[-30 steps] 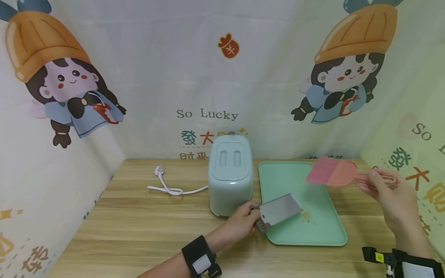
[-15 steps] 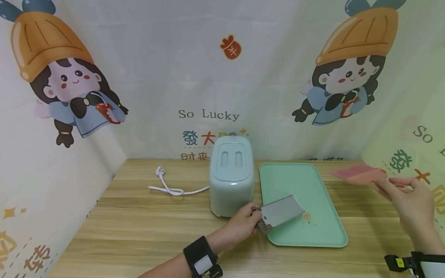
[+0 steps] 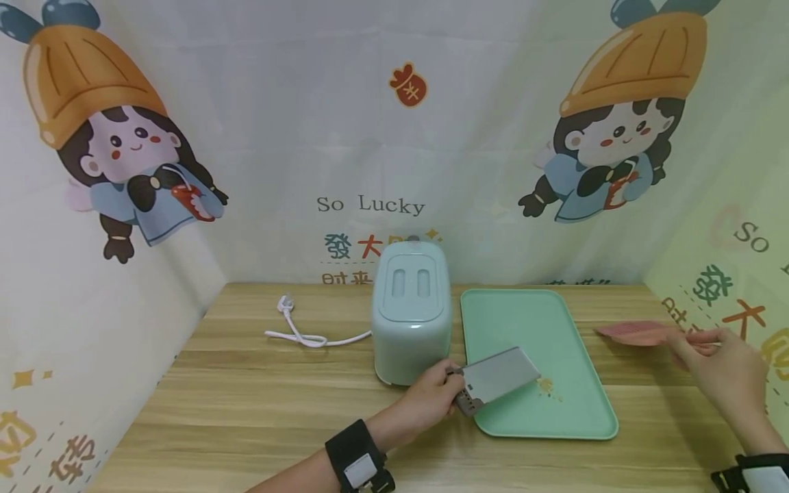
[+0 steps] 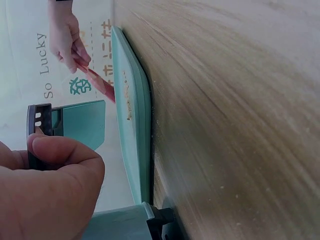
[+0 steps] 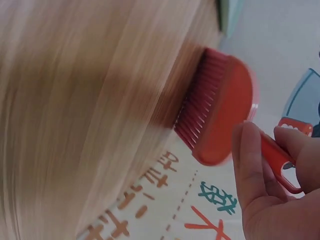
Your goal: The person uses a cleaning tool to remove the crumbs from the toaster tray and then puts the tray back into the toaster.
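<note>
My left hand grips the dark end of a flat metal crumb tray, tilted over the left side of a green serving tray. In the left wrist view, thumb and fingers pinch that dark end. Yellowish crumbs lie on the serving tray just past the crumb tray's far corner. To the right, my right hand holds a pink brush by its looped handle. In the right wrist view, the bristles of the brush point at the wooden table; whether they touch it I cannot tell.
A pale green toaster with a closed lid stands left of the serving tray, beside my left hand. Its white cord and plug lie on the wooden table. Printed cloth walls enclose the back and sides.
The brush has moved right, from above the serving tray to over the table beside it, and has dropped lower. My left hand and the crumb tray have stayed nearly still.
</note>
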`<control>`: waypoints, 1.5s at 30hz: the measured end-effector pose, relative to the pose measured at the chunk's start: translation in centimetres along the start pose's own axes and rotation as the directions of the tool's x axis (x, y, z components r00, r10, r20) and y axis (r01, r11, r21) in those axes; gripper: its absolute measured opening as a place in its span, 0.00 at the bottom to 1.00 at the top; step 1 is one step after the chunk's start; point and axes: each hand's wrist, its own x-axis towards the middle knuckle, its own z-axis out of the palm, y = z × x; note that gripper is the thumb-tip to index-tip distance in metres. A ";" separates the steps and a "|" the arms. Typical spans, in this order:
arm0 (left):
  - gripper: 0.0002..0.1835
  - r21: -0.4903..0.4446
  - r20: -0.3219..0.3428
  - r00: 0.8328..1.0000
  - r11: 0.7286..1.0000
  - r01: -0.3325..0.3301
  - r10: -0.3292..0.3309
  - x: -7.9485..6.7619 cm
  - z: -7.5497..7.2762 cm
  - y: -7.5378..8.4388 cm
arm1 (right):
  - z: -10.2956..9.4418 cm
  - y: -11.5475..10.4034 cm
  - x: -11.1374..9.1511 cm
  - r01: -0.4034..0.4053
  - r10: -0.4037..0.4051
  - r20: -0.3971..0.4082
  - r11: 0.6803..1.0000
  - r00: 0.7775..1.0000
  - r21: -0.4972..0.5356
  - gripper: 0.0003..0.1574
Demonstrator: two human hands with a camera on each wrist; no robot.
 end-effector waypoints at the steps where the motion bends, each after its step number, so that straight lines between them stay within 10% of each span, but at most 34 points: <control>1: 0.08 0.001 -0.002 1.000 1.000 -0.001 0.001 0.0 0.0 0.0 | 0.0 0.1 0.0 0.031 -0.030 0.010 0.999 0.999 -0.028 0.31; 7: 0.08 0.002 -0.005 1.000 1.000 0.008 -0.008 0.1 -0.1 -0.2 | -0.3 0.1 -0.2 0.131 -0.116 0.124 0.984 0.986 -0.121 0.33; 23: 0.09 0.001 0.000 1.000 1.000 0.009 -0.009 0.1 -0.1 -0.3 | 0.8 0.7 -0.8 0.099 -0.002 0.435 0.975 0.900 -0.201 0.23; 45: 0.09 -0.020 0.018 1.000 1.000 0.022 -0.021 0.0 -0.1 -0.4 | 2.1 1.1 -2.0 0.187 -0.071 0.452 0.958 0.889 -0.218 0.27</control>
